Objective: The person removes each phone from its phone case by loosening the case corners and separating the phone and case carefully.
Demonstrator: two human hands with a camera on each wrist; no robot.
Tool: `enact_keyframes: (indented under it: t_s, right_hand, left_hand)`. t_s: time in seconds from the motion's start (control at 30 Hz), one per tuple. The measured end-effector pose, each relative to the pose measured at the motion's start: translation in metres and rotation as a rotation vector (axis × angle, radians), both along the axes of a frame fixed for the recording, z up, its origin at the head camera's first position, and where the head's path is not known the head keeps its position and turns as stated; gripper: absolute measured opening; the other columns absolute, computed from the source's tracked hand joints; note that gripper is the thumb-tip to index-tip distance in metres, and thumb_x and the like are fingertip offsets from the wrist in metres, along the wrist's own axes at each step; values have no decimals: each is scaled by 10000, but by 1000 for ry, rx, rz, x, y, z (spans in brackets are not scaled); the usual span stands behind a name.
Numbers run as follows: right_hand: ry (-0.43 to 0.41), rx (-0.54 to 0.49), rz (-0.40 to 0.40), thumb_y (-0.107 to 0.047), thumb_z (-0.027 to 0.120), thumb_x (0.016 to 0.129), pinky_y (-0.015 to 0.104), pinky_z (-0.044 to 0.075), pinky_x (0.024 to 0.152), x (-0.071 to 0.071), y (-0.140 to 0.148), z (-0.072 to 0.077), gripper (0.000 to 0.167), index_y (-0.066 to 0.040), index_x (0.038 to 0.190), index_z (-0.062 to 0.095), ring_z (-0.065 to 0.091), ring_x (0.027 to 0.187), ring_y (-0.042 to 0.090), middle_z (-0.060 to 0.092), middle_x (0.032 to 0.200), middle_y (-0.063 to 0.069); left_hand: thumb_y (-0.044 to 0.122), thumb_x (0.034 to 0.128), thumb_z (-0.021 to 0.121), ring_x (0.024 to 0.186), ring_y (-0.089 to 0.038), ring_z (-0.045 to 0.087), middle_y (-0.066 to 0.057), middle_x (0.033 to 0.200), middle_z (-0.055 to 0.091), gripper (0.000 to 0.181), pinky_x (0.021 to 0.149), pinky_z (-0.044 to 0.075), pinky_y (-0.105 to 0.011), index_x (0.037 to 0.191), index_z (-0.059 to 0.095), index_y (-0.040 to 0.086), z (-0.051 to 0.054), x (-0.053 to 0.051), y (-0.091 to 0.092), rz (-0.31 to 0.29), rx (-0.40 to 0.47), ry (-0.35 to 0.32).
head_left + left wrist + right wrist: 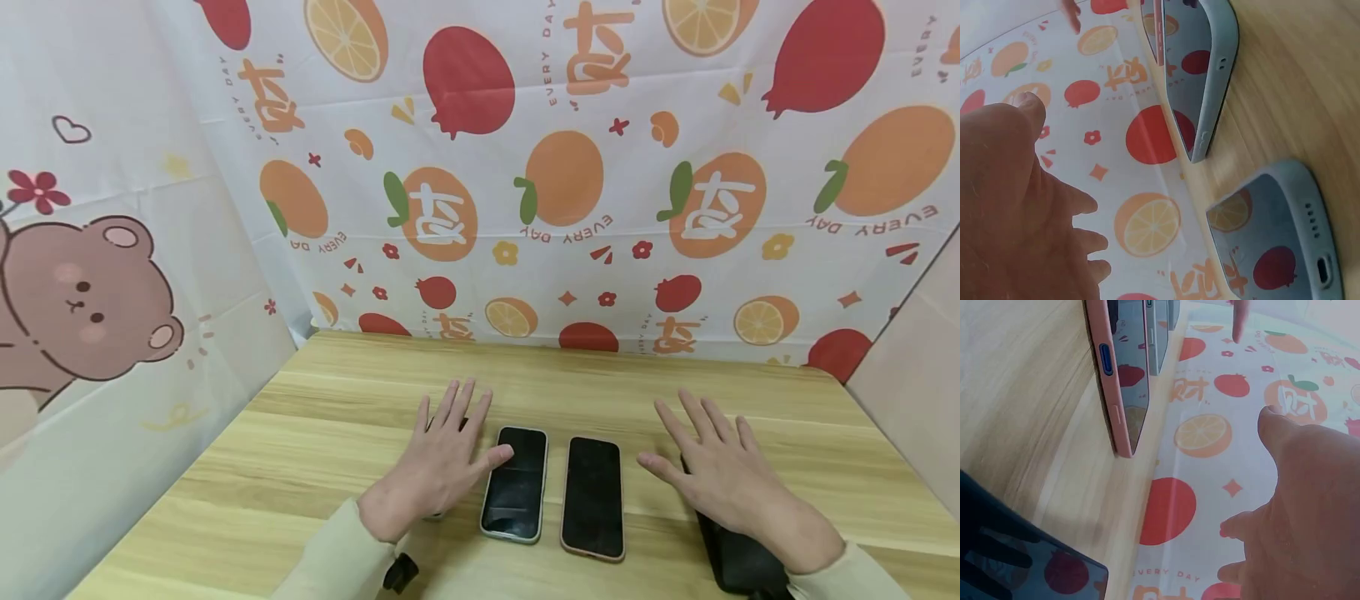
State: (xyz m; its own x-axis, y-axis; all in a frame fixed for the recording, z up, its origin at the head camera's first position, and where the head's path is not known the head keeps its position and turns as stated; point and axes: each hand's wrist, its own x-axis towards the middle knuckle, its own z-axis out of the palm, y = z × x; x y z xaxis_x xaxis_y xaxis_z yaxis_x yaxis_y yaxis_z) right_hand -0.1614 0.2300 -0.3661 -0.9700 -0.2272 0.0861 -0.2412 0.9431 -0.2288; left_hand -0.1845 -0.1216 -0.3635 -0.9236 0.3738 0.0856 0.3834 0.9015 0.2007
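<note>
Our left hand (438, 471) is spread wide over a grey-edged phone (1279, 234), our right hand (723, 483) likewise over a black phone (738, 560); between them a pale-edged phone (517, 492) and pink-edged phone (592, 500) lie on the worktop (262, 450), probably spaced for separate reach.

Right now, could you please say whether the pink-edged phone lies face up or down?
Face up; the pink-edged phone shows its dark screen.

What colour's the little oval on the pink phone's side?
The little oval on the pink phone is blue, best seen in the right wrist view.
</note>
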Motion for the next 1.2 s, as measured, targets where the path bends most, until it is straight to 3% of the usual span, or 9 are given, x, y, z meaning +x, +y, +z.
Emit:
enact_keyframes:
  t_s: [0.23, 0.53, 0.8, 1.2]
  right_hand:
    - [19, -2, 30, -717, 420, 932, 749, 94, 1106, -3, -12, 3, 850, -170, 1569, 285, 149, 1466, 496, 179, 1635, 203]
    - [132, -4, 107, -643, 399, 985, 669, 306, 1091, -6, -39, 2, 753, -110, 1517, 395, 332, 1403, 475, 351, 1560, 209]
    - [116, -88, 129, -582, 418, 1008, 597, 379, 1092, -11, -64, -1, 697, -23, 1411, 520, 456, 1342, 412, 493, 1451, 208]
    - [71, -107, 194, -458, 504, 1016, 505, 429, 1090, -13, -107, 0, 560, -8, 1341, 576, 525, 1292, 332, 571, 1370, 148]
  left_hand:
    - [652, 984, 369, 1544, -361, 38, -145, 1668, 94, 810, 1203, 41, -647, 1586, 210, 134, 0, 4, -14, 31, 36, -19]
    - [575, 1006, 422, 1510, -429, 140, -215, 1632, 183, 766, 1192, 151, -637, 1566, 256, 80, -8, 8, -25, 74, 68, -46]
    - [507, 1016, 468, 1431, -432, 305, -232, 1564, 319, 715, 1127, 297, -622, 1536, 308, 43, -13, 11, -30, 158, 118, -52]
    - [448, 1008, 526, 1323, -462, 426, -269, 1457, 432, 689, 1088, 380, -563, 1474, 382, -38, -17, 16, -37, 184, 129, -50]
